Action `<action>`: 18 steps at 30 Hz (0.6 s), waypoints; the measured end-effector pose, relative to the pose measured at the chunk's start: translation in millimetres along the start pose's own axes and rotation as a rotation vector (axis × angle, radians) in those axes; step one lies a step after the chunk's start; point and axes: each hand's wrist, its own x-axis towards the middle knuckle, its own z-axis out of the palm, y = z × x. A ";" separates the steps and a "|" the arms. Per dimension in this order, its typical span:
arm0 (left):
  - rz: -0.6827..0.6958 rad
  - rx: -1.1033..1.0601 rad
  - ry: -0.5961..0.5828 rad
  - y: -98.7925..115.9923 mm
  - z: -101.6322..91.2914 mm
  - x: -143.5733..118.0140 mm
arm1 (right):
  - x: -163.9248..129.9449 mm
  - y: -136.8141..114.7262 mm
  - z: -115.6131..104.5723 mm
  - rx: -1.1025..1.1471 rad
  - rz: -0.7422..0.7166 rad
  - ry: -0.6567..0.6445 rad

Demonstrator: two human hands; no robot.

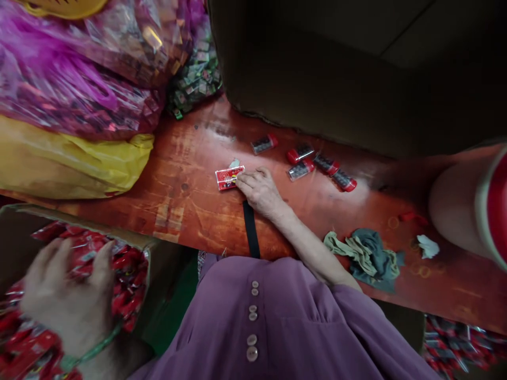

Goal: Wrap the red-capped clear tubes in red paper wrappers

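Note:
My right hand (261,194) rests on the red table, its fingers closed on the right end of a flat red printed packet (224,179). A black strap (251,229) lies on the table just below that hand. At the lower left, my left hand (67,295), with a green bangle on the wrist, is over a cardboard box of red packets (129,279). Its fingers are spread and slightly blurred, with no packet visible between them. Several clear tubes with red caps and dark contents (301,170) lie right of and beyond my right hand.
Filled plastic bags (79,100) and a yellow bag (75,163) are piled at the left. A large open carton (317,79) stands at the back. On the right are crumpled cloths (370,256) and a red-rimmed white container (455,200). More red-capped tubes (463,343) sit below the table edge.

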 end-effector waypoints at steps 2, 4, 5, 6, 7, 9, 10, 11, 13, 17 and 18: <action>0.217 -0.083 0.082 31.9 39.2 14.3 | 0.7 -1.3 -1.4 -0.029 -0.016 0.000; 0.460 -0.179 -0.003 63.5 83.8 29.9 | 2.3 -2.7 -3.6 -0.048 -0.025 0.000; 0.572 -0.211 -0.003 77.3 104.9 37.6 | 3.5 -3.4 -4.5 -0.055 -0.032 0.001; 0.632 -0.207 -0.066 88.9 123.6 44.8 | 4.8 -4.2 -5.3 -0.062 -0.042 0.003; 0.668 -0.202 -0.103 98.1 139.3 51.2 | 6.1 -5.0 -6.1 -0.069 -0.052 0.004; 0.715 -0.191 -0.169 109.1 160.5 61.1 | 8.6 -6.1 -9.1 -0.085 -0.061 -0.004; 0.737 -0.189 -0.189 111.4 166.2 64.3 | 9.6 -6.1 -12.0 -0.089 -0.055 -0.015; 0.758 -0.189 -0.207 112.2 169.3 66.5 | 10.3 -5.5 -16.3 -0.085 -0.041 -0.034; 0.776 -0.191 -0.236 111.4 169.6 68.2 | 11.9 -2.0 -29.6 -0.031 -0.008 -0.095; 0.723 -0.135 -0.244 112.1 162.5 68.7 | 21.0 13.7 -63.2 0.066 0.103 -0.140; 0.719 -0.108 -0.238 113.4 161.1 69.1 | 25.4 18.1 -69.3 0.018 0.155 -0.126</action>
